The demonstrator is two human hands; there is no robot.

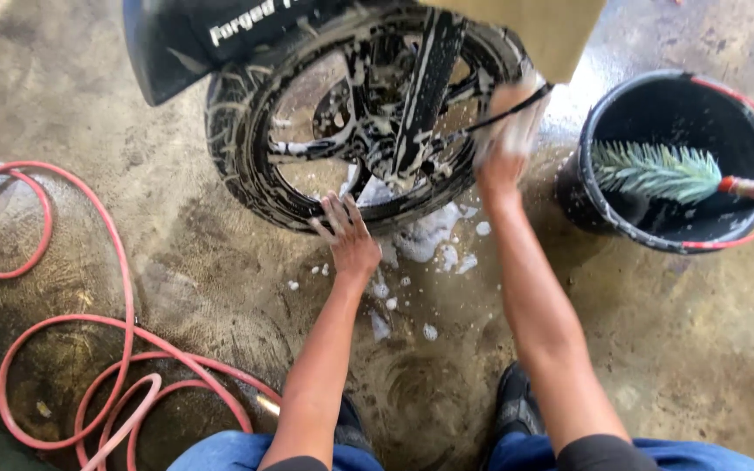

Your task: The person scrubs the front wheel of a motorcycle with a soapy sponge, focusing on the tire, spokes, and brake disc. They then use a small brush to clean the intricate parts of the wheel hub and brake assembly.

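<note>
- Overall, a wet concrete floor is recorded across the whole view, darkened by water around the work and dotted with blobs of foam below the wheel.
- A motorcycle wheel is seen upright at top centre, under a black fender. Tyre, rim and spokes are largely coated with white suds; on that evidence soaping is judged well advanced, and rinsing is judged not yet done, since lather is present on nearly every part.
- A red hose is noted coiled on the floor at the left, well apart from the wheel and untouched by either hand.
- A black bucket with a red handle is noted just right of the wheel; a long-bristled brush is laid in it, unused.
- The left hand is spread flat, fingers open, pressed against the lower edge of the tyre, apparently as a brace.
- The right hand is closed around a pale sudsy cloth, held against the right side of the rim; the grip is partly blurred.
</note>
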